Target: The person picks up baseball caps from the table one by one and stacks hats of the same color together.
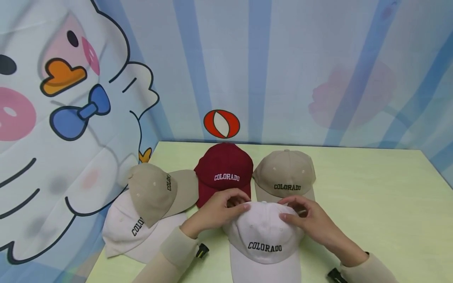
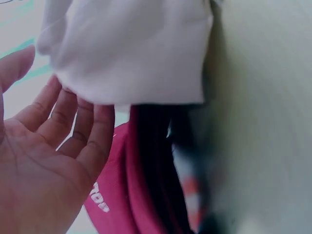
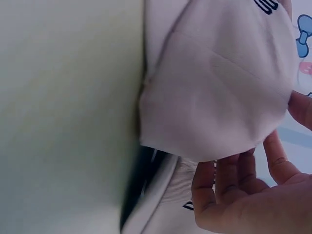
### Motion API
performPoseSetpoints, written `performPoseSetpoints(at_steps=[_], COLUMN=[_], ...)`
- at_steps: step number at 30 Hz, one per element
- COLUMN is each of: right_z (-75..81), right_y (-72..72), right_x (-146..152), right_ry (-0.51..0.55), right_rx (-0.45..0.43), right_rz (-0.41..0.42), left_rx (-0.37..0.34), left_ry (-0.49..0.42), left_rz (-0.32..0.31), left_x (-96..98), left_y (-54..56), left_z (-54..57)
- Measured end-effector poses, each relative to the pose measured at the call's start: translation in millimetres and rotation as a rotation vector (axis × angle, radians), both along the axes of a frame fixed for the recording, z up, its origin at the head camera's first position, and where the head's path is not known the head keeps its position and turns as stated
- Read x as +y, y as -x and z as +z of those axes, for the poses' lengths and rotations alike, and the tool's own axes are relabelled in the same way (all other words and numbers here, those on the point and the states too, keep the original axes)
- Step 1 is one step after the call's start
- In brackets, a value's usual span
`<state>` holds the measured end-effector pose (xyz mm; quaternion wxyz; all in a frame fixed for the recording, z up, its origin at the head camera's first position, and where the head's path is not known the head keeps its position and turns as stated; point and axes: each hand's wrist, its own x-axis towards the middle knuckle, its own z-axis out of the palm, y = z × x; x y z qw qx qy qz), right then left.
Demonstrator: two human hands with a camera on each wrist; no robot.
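Note:
A white cap lettered COLORADO lies at the front middle of the table, its brim toward me. At the crown's left side is my left hand; its fingertips touch the back edge, and the left wrist view shows the thumb slightly off the fabric. My right hand holds the crown's right side, thumb on the front and fingers curled behind the edge. Directly behind stand a dark red cap and a beige cap, both partly covered by my hands and the white cap.
At the left, another beige cap lies tilted on top of a second white cap. The pale yellow table extends to the right. A printed cloth backdrop rises behind and to the left.

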<state>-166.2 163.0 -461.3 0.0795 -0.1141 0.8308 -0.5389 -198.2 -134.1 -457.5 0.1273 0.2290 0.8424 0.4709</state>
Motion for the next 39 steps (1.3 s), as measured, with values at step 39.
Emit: performPoseSetpoints(at_steps=[39], right_z=[96.5], right_y=[1.7], right_x=[-134], right_ry=[-0.044], right_rx=[-0.069], right_rz=[0.511], left_rx=[0.392], left_ry=[0.184], left_rz=[0.897], left_x=[-128.1], left_y=[-41.6], left_z=[53.5])
